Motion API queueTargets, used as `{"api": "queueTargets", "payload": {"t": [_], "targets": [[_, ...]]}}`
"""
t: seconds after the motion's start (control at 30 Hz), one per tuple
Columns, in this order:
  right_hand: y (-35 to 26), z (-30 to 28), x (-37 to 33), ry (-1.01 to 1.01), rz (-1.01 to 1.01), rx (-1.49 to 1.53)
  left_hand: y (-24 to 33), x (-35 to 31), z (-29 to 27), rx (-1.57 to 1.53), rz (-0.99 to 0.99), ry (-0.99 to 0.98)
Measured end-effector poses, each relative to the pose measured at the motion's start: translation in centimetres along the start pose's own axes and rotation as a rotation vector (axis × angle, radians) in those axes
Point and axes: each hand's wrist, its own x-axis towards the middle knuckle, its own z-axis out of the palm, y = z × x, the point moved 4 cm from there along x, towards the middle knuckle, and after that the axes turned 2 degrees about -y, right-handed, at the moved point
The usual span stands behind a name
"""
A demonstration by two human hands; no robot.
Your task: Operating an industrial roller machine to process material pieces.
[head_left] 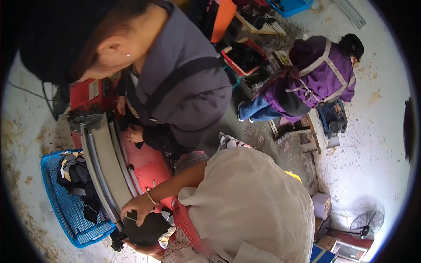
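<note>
A flat black piece, with the look of cloth or thin leather, is between my hands at the near end of a long machine. My right hand, with a bangle at the wrist, comes from above with thumb and fingers closed on it. My left hand grips the lower edge, its fingers partly hidden by the piece. Beside them runs the machine's pale belt between metal rails, with a red body. A blue basket next to it contains several dark cut pieces.
A co-worker in dark grey leans over the machine's far end, hands near a black piece. Another person in purple works at a bench by the wall. A red crate holds dark material. A fan stands lower right.
</note>
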Motion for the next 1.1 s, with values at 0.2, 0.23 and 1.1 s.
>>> {"api": "queueTargets", "payload": {"t": [0.2, 0.23, 1.1], "targets": [[-1.1, 3.9, 2.5, -0.472, -0.012, 0.228, 0.2, -0.6, 0.8, -0.058, 0.058, -0.161], [-1.3, 4.3, 2.6, -0.520, 0.011, 0.225, 0.3, -1.0, 0.8, -0.061, 0.073, -0.187], [-7.9, 6.7, 8.8, -0.276, -0.132, -0.293, 3.3, -1.2, -7.3, -0.065, 0.771, -0.140]]}}
